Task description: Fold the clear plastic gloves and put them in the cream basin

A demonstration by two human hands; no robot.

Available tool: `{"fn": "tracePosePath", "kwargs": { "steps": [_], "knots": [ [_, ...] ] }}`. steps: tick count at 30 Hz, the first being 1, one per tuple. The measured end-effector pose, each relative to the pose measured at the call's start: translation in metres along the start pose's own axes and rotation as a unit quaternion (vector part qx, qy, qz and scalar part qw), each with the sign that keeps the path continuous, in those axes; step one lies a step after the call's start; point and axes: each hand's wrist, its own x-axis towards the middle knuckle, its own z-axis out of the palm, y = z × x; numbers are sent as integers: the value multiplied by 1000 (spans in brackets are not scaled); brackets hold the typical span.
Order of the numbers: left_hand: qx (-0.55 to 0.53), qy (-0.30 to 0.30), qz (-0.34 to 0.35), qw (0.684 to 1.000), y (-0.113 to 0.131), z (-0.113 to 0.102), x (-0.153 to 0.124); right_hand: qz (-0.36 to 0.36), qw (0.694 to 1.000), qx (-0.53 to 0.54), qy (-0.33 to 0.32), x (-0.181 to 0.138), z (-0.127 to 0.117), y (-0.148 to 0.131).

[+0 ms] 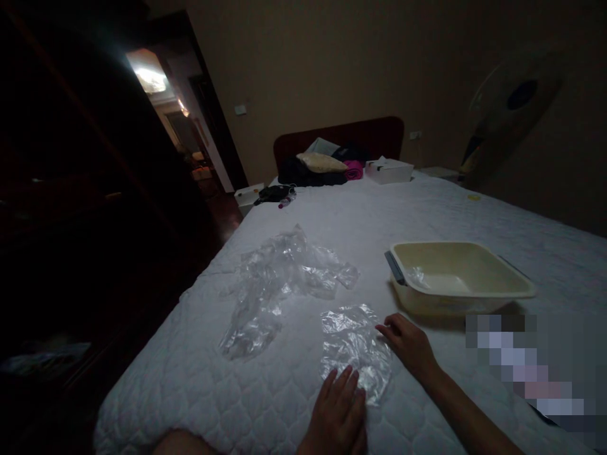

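Note:
A small clear plastic bag (353,344) lies flattened on the white quilted bed (237,385). My left hand (337,411) lies flat on the bag's near edge, fingers stretched out. My right hand (406,344) rests at the bag's right edge, fingers curled down and touching the plastic. A heap of crumpled clear plastic bags (279,278) lies further left on the bed, apart from both hands.
A cream plastic basin (458,278) stands on the bed just beyond my right hand. Clothes, a pillow (322,163) and a white box (389,170) lie by the dark red headboard. The bed's left edge drops to a dark floor. A fan (512,107) stands at the right.

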Motion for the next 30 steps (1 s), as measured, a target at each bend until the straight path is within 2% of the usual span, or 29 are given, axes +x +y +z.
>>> {"fn": "tracePosePath", "kwargs": {
  "steps": [2, 5, 10, 16, 25, 30],
  "knots": [
    [5, 27, -69, 997, -13, -4, 0, 32, 999, 23, 26, -1, 1, 5],
    [-9, 26, -258, 966, -41, -9, 8, 69, 996, 49, 19, -1, 0, 9],
    [-49, 1, -363, 930, -76, 2, 29, 90, 994, 37, -50, 5, -2, 8],
    [-51, -7, -420, 906, -76, 23, 37, 57, 991, 87, -81, 7, -5, 11],
    [-134, 3, -431, 892, -81, 20, 28, 88, 969, 190, -130, 7, 1, 23],
    [-145, 19, -445, 884, -82, 24, 21, 104, 959, 230, -133, 9, 1, 22]
  ]
}}
